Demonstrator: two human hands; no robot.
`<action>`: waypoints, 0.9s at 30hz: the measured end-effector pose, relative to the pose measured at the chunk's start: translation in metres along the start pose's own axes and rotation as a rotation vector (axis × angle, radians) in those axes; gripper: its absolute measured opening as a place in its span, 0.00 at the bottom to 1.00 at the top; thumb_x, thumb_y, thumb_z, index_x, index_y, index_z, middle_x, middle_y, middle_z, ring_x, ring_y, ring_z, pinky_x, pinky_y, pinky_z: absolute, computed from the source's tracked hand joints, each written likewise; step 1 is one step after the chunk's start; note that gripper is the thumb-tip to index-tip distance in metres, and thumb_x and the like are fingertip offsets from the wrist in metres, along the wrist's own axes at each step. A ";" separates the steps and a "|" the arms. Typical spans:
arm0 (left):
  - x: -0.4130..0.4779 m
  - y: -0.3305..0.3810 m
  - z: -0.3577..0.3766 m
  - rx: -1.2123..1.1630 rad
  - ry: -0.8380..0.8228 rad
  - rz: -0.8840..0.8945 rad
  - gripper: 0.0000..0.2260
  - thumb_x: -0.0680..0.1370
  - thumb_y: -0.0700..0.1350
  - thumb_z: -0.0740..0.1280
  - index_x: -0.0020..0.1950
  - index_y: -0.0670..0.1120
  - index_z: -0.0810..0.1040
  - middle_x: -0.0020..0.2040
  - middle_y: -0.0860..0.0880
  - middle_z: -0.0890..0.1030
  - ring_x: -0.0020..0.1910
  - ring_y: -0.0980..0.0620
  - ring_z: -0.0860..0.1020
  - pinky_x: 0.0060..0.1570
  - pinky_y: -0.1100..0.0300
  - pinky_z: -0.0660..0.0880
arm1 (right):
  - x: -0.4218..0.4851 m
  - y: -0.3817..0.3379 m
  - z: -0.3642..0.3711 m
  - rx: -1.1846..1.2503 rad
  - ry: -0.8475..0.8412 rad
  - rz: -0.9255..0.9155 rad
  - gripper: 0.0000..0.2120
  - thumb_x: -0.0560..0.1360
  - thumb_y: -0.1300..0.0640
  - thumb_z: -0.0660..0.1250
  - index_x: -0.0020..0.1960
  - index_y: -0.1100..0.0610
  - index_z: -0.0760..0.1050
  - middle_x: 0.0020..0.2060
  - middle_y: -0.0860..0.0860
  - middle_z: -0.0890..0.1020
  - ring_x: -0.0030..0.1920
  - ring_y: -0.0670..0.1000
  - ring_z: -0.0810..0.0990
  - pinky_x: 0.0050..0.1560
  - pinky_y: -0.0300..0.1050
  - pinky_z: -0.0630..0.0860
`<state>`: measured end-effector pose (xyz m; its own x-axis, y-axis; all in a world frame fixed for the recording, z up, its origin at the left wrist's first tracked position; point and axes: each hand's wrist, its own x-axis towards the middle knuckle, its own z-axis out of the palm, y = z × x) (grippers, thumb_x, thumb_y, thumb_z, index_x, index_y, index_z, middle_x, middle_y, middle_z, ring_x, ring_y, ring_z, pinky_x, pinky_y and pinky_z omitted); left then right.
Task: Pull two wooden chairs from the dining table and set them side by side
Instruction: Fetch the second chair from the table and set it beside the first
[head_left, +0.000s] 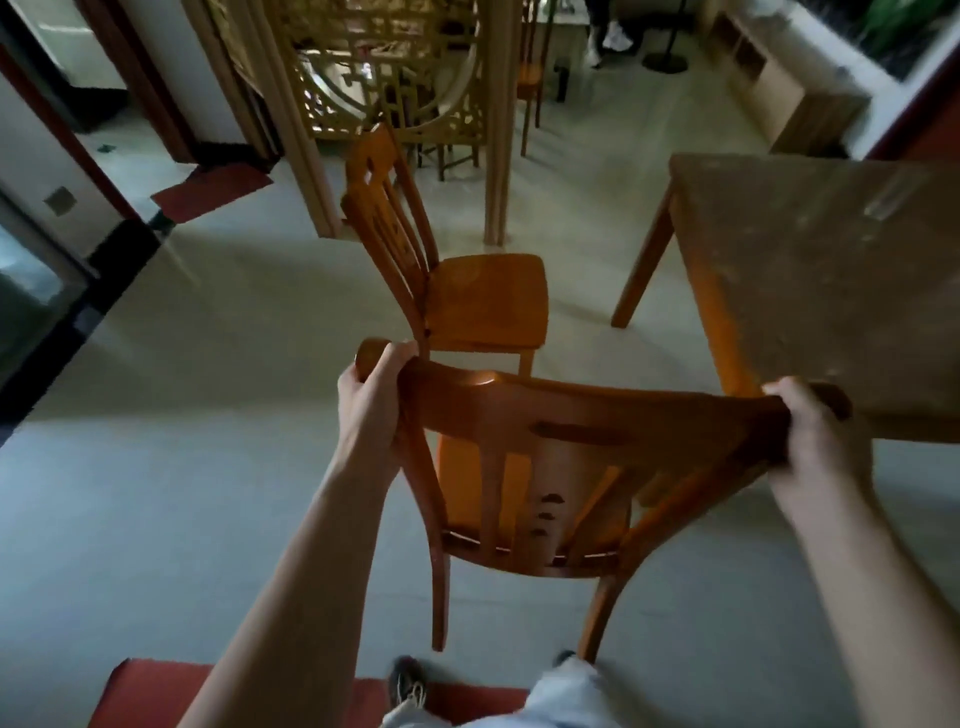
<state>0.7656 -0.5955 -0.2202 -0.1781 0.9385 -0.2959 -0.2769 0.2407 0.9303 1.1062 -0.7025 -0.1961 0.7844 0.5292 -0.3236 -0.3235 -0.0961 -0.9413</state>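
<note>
Left hand (371, 387) and right hand (810, 426) each grasp an end of the near chair (535, 467) top rail. Second chair (447, 270) stands on floor at 12 o'clock, just beyond. Table (831, 291) at 2 o'clock.

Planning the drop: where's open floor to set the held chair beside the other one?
Free: pale floor left of the standing chair, out to the dark threshold. Crowded: right side, between held chair and table; left hand and right hand grip its top rail.

I can read no text, label or number anywhere here. The chairs and counter carry no legible markings.
</note>
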 end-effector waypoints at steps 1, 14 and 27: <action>0.013 0.005 0.000 0.011 -0.045 -0.012 0.09 0.63 0.54 0.77 0.32 0.51 0.83 0.31 0.50 0.80 0.32 0.51 0.80 0.37 0.53 0.78 | -0.011 0.000 0.003 0.017 0.042 0.001 0.03 0.61 0.55 0.75 0.33 0.51 0.82 0.31 0.44 0.84 0.32 0.43 0.83 0.31 0.39 0.78; 0.138 0.014 0.056 0.136 -0.465 -0.150 0.35 0.61 0.54 0.79 0.61 0.37 0.78 0.36 0.50 0.84 0.37 0.52 0.85 0.35 0.58 0.80 | -0.086 0.034 0.037 0.022 0.548 0.058 0.05 0.75 0.52 0.71 0.42 0.48 0.76 0.43 0.50 0.81 0.43 0.50 0.81 0.35 0.45 0.74; 0.239 0.009 0.108 0.274 -0.675 -0.248 0.30 0.59 0.59 0.79 0.54 0.46 0.76 0.46 0.45 0.83 0.45 0.46 0.86 0.36 0.57 0.81 | -0.082 0.058 0.100 0.163 0.720 -0.102 0.13 0.73 0.66 0.69 0.34 0.51 0.76 0.29 0.45 0.78 0.34 0.46 0.79 0.34 0.40 0.76</action>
<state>0.8224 -0.3425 -0.2586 0.4981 0.7757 -0.3877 0.0258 0.4336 0.9007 0.9700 -0.6673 -0.2143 0.9492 -0.1603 -0.2709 -0.2611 0.0802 -0.9620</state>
